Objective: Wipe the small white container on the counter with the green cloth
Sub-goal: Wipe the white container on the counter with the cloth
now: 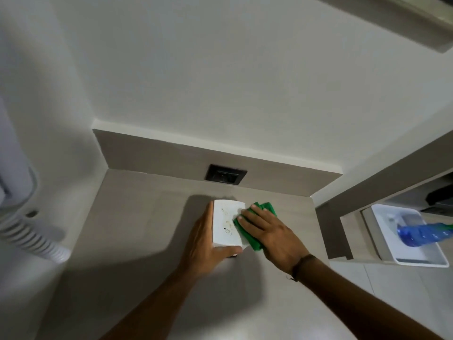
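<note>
A small white container [226, 223] stands on the grey counter [137, 236] near the back wall, with brownish stains on its top face. My left hand [203, 244] grips it along its left side, thumb wrapped around the near edge. The green cloth [247, 233] lies folded against the container's right side. My right hand [272, 231] presses flat on the cloth, fingers pointing left toward the container. A dark cord bracelet circles my right wrist.
A dark socket plate [225, 174] sits in the low backsplash behind the container. At the right, a white tray [414, 244] holds a blue plastic bottle [421, 233]. A white ribbed hose [34, 238] and a pale appliance stand at the left.
</note>
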